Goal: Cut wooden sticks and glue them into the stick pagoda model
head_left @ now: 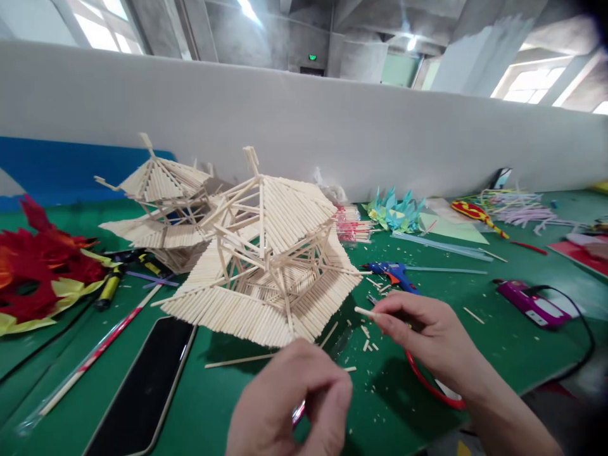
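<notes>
A pavilion model of thin wooden sticks [237, 310] stands mid-table, its upper roof partly covered with sticks. My right hand [427, 323], to its right, pinches a short wooden stick [365, 311] between thumb and fingertips. My left hand [289, 399] is closed in front of the lower roof's near edge, fingers curled toward the thumb. Whatever it may hold is hidden; a small pinkish-purple patch shows between its fingers. Red-handled scissors [449, 398] lie partly hidden under my right wrist. Cut stick bits [367, 345] and a longer stick [237, 361] lie near the hands.
Another stick pavilion [164, 234] stands behind left. A blue glue gun [392, 273] and bundled sticks [352, 227] lie right of the model. A phone [142, 386] and red paper craft [38, 266] are left. A purple corded device [534, 304] sits right; a pale partition [285, 114] runs behind.
</notes>
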`<move>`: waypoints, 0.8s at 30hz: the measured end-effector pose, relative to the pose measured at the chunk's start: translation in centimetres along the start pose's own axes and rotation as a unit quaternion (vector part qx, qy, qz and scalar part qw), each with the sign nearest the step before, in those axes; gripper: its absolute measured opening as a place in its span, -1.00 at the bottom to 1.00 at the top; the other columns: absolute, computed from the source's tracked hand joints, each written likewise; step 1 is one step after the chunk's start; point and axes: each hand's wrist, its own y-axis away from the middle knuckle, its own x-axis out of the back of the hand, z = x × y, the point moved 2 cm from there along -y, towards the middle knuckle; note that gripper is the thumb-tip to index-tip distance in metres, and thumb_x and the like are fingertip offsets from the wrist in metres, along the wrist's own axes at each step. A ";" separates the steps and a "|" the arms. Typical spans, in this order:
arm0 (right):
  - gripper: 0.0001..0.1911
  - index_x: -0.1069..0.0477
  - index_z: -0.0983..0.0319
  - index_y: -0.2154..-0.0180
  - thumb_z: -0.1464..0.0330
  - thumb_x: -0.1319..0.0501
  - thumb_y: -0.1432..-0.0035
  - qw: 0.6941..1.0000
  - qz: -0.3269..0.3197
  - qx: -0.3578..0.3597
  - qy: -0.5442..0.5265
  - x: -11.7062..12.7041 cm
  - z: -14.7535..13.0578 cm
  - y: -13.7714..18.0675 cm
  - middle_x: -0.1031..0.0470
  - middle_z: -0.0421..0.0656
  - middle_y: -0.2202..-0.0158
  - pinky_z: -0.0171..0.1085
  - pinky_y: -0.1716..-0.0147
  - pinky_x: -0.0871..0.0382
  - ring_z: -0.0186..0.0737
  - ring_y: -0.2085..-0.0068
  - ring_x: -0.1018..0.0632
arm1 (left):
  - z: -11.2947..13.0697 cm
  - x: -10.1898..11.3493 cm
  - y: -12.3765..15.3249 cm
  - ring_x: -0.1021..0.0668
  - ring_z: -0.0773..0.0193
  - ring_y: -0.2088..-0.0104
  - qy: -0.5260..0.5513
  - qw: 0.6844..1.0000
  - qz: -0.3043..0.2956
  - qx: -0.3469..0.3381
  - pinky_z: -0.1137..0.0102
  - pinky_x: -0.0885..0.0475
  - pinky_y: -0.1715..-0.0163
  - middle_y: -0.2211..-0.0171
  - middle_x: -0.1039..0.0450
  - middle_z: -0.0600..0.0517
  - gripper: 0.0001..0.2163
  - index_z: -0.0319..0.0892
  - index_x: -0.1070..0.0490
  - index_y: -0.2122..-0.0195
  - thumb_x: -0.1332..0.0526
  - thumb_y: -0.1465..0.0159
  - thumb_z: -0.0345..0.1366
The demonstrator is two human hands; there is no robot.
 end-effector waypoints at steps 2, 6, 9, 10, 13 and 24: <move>-0.83 -0.41 0.20 0.39 0.30 -0.09 -0.15 0.995 -0.046 -0.031 0.088 -0.8 2.4 0.5 -0.47 -0.23 0.44 -0.38 0.41 -0.29 -0.33 0.42 -0.45 | -1.7 -1.2 1.4 -0.45 0.40 0.49 -0.070 0.993 -0.083 -0.053 0.57 -0.37 0.52 0.46 -0.37 0.07 -0.87 -0.14 -0.34 0.34 -0.13 -0.13 -0.49; -0.82 -0.44 0.21 0.40 0.36 -0.08 -0.14 0.984 -0.076 -0.050 0.155 -3.6 6.3 1.1 -0.50 -0.19 0.44 -0.34 0.40 -0.31 -0.27 0.40 -0.48 | -6.4 -3.8 3.8 -0.45 0.19 0.34 -0.264 0.949 -0.168 -0.040 0.27 -0.41 0.35 0.39 -0.41 -0.03 -0.84 -0.16 -0.36 0.30 -0.02 -0.19 -0.42; -0.78 -0.44 0.21 0.26 0.38 -0.03 -0.16 0.975 -0.089 -0.048 0.198 -4.4 7.7 1.2 -0.51 -0.14 0.33 -0.31 0.31 -0.32 -0.23 0.31 -0.49 | -8.5 -4.7 4.6 -0.44 0.12 0.30 -0.296 0.936 -0.189 -0.031 0.18 -0.39 0.32 0.31 -0.43 -0.05 -0.83 -0.14 -0.38 0.29 -0.03 -0.17 -0.43; -0.76 -0.42 0.22 0.22 0.38 -0.02 -0.16 0.971 -0.093 -0.046 0.215 -4.3 7.9 1.2 -0.51 -0.12 0.30 -0.29 0.29 -0.31 -0.22 0.28 -0.49 | -8.9 -4.8 4.7 -0.44 0.11 0.30 -0.305 0.933 -0.191 -0.027 0.18 -0.39 0.33 0.29 -0.43 -0.06 -0.83 -0.14 -0.38 0.29 -0.04 -0.16 -0.43; -0.78 -0.43 0.21 0.24 0.40 -0.04 -0.13 0.956 -0.129 -0.023 0.262 -3.4 8.1 0.9 -0.49 -0.11 0.30 -0.28 0.28 -0.29 -0.20 0.27 -0.48 | -9.7 -4.8 4.9 -0.45 0.14 0.34 -0.330 0.925 -0.188 -0.019 0.22 -0.40 0.38 0.33 -0.43 -0.05 -0.84 -0.14 -0.39 0.32 -0.05 -0.15 -0.43; -0.84 -0.43 0.20 0.49 0.43 -0.11 -0.06 0.885 -0.231 0.092 0.393 -4.0 7.7 -0.1 -0.51 -0.17 0.48 -0.31 0.47 -0.18 -0.20 0.40 -0.50 | -14.0 -6.1 6.2 -0.44 0.24 0.50 -0.417 0.896 -0.058 -0.140 0.40 -0.30 0.52 0.51 -0.43 0.08 -0.91 -0.10 -0.37 0.47 -0.25 0.02 -0.28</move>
